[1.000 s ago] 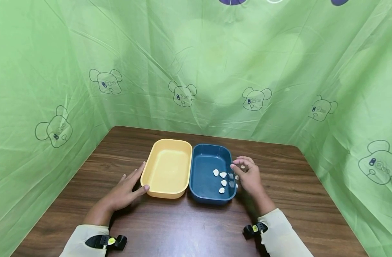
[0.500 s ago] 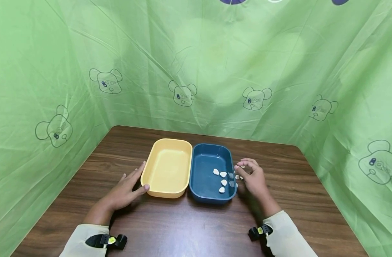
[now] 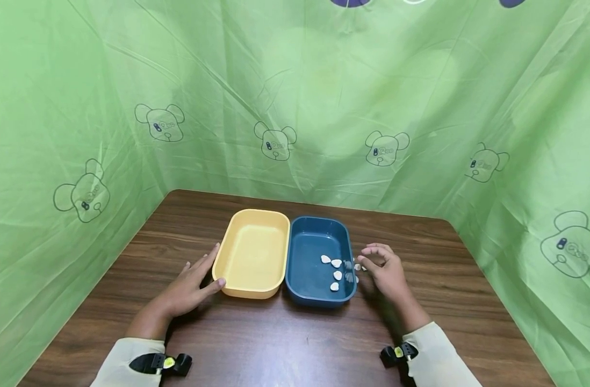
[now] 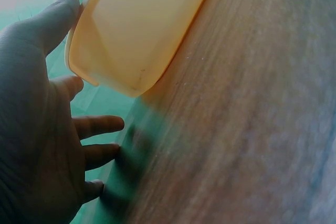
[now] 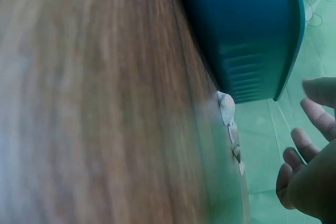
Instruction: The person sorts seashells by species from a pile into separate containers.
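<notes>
My left hand (image 3: 186,290) rests against the left rim of a yellow tray (image 3: 256,252), fingers straight and spread; the left wrist view shows its thumb on the rim. Beside that stands a blue tray (image 3: 307,244) with several small white pebbles (image 3: 337,275) in its right half. More pebbles (image 3: 357,267) lie on the table along the blue tray's outer right wall. Just right of them hovers my right hand (image 3: 388,273), fingers loosely bent and apart. In the right wrist view, a pebble row (image 5: 227,109) sits below the hand, and no pebble shows between the fingers.
The brown wooden table (image 3: 295,344) carries both trays, which stand side by side and touch or nearly touch. A green curtain (image 3: 314,97) with printed bear faces hangs behind and at both sides. Each sleeve has a small black camera (image 3: 181,364) strapped on.
My right hand has moved to the right and slightly nearer, away from the blue tray's rim. A table pebble beside the tray has come into sight. The left hand and the trays have stayed put.
</notes>
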Demonstrator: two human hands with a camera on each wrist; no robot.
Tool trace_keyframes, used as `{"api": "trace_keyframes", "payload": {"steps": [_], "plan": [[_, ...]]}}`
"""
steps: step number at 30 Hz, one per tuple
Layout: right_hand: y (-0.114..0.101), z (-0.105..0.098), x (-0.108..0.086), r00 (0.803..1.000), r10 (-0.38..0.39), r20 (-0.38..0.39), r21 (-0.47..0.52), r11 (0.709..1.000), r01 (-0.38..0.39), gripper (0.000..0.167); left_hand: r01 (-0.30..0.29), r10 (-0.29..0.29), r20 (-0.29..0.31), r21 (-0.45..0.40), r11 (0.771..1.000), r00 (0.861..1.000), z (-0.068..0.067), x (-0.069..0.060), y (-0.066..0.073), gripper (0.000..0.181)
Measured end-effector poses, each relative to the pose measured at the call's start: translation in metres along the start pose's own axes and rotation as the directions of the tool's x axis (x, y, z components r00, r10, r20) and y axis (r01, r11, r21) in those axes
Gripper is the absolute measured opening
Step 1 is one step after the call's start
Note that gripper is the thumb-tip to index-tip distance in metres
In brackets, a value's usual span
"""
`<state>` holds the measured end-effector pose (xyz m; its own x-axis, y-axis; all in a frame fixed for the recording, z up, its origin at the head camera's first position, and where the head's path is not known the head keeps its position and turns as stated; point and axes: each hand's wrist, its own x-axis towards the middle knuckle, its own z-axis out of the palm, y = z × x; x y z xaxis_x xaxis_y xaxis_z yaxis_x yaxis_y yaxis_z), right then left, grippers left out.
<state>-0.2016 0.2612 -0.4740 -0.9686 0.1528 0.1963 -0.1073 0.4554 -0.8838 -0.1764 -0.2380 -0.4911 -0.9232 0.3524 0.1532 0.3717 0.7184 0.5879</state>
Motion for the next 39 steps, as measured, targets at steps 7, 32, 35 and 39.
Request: {"api": "trace_keyframes", "payload": {"steps": [7, 32, 35, 39], "plan": [[0.006, -0.003, -0.003, 1.000, 0.008, 0.025, -0.034, 0.999, -0.007, 0.019, -0.002, 0.002, -0.001, 0.000, 1.000, 1.000, 0.001, -0.001, 0.000, 0.088], [0.051, -0.010, -0.003, 0.974, -0.094, 0.207, -0.026, 0.994, 0.102, 0.018, -0.003, 0.003, 0.011, -0.015, 1.000, 1.000, 0.000, 0.000, 0.001, 0.088], [0.051, -0.011, -0.003, 0.968, -0.076, 0.241, -0.071, 0.993, 0.095, 0.020, -0.010, 0.010, 0.010, -0.015, 1.000, 1.000, 0.001, 0.000, 0.000, 0.087], [0.051, -0.010, -0.003, 0.960, -0.089, 0.267, -0.114, 0.986, 0.123, 0.019, -0.012, 0.012, 0.012, -0.003, 1.000, 1.000, 0.000, -0.001, -0.001, 0.088]]}}
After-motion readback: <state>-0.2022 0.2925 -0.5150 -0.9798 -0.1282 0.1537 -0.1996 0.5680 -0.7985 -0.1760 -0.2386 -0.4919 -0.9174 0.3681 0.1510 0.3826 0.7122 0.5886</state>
